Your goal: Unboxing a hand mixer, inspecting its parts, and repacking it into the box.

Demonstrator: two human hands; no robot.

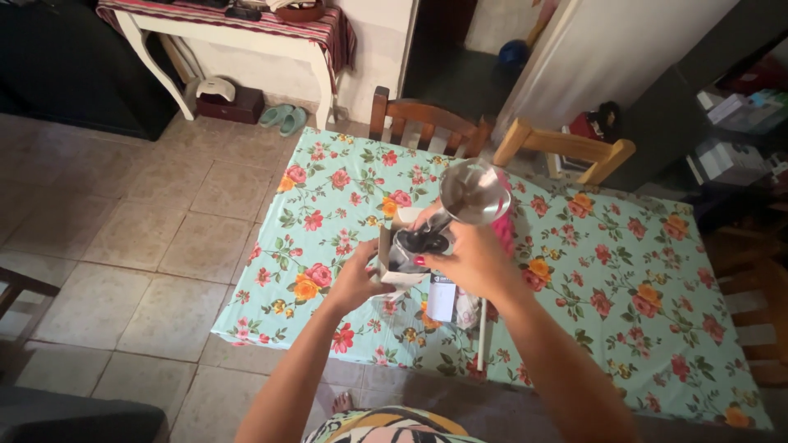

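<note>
My right hand (472,261) grips a dark-handled tool with a shiny metal bell-shaped end (474,192), lifted over the table. My left hand (361,275) holds the side of a small open cardboard box (392,246), and the tool's dark handle sits at the box's mouth. A white leaflet (442,299) and crumpled wrapping lie just below my right hand. A pink object (504,230) shows behind my right hand, mostly hidden.
The table (624,271) has a light green floral cloth. Two wooden chairs (427,123) (566,148) stand at its far side. A white side table (238,37), slippers (283,116) and a tiled floor lie to the left.
</note>
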